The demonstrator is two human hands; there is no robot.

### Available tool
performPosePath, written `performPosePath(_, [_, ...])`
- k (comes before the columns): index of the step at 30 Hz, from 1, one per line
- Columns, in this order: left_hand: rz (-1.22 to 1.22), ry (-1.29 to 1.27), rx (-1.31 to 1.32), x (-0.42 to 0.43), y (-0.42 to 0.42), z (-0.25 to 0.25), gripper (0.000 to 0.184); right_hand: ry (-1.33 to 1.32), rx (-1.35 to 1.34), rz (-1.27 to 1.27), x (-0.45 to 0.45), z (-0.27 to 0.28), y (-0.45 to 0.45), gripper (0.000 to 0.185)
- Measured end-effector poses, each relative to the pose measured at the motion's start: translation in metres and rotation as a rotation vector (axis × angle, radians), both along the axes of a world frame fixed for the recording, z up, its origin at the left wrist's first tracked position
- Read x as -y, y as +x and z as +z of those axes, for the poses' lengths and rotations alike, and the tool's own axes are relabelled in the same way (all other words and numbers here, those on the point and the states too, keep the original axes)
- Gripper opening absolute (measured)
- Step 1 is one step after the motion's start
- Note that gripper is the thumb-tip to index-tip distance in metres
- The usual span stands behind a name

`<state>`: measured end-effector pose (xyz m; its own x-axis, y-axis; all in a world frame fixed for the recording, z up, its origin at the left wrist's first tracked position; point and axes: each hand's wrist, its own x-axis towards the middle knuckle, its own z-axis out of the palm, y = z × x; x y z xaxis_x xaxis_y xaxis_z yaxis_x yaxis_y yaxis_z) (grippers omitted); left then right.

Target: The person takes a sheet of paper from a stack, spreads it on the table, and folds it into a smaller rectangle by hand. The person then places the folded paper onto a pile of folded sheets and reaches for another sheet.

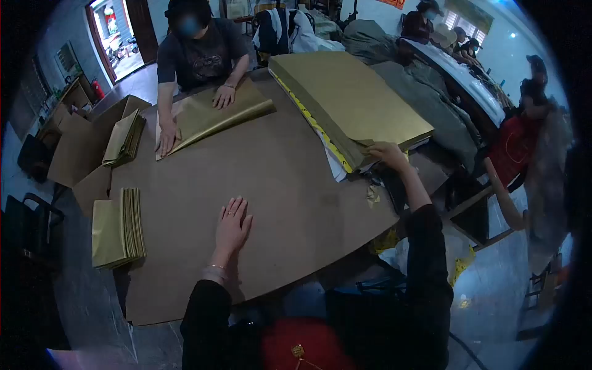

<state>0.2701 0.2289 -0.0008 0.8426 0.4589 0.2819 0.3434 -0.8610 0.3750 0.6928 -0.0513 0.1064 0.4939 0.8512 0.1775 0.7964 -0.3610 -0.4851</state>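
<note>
A person in dark sleeves works at a broad brown counter (290,216), the right hand (387,155) at the near corner of a thick stack of gold paper (357,92), its grip closed on the edge of the top sheet (376,114), which creases there. The left hand (234,223) lies open, palm down and holding nothing, on the bare counter. The stack sits at the counter's far right, a yellow printed strip (330,143) running along its side. Across the counter, a masked co-worker (200,58) rests both hands (225,96) on a folded gold sheet (213,120). At left, one bundle of folded gold paper (122,137) leans by an open cardboard box (77,151); another bundle (117,228) stands nearer, at the counter's edge.
</note>
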Motion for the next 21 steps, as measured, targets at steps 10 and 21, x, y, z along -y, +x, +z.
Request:
performPosePath(10, [0.022, -0.03, -0.023, 0.004, 0.0, 0.006, 0.048, 0.245, -0.001, -0.14, -0.007, -0.022, 0.005, 0.021])
performPosePath(21, [0.007, 0.008, -0.036, -0.002, 0.0, -0.002, 0.047, 0.197, 0.109, -0.154, -0.003, -0.019, -0.011, 0.024])
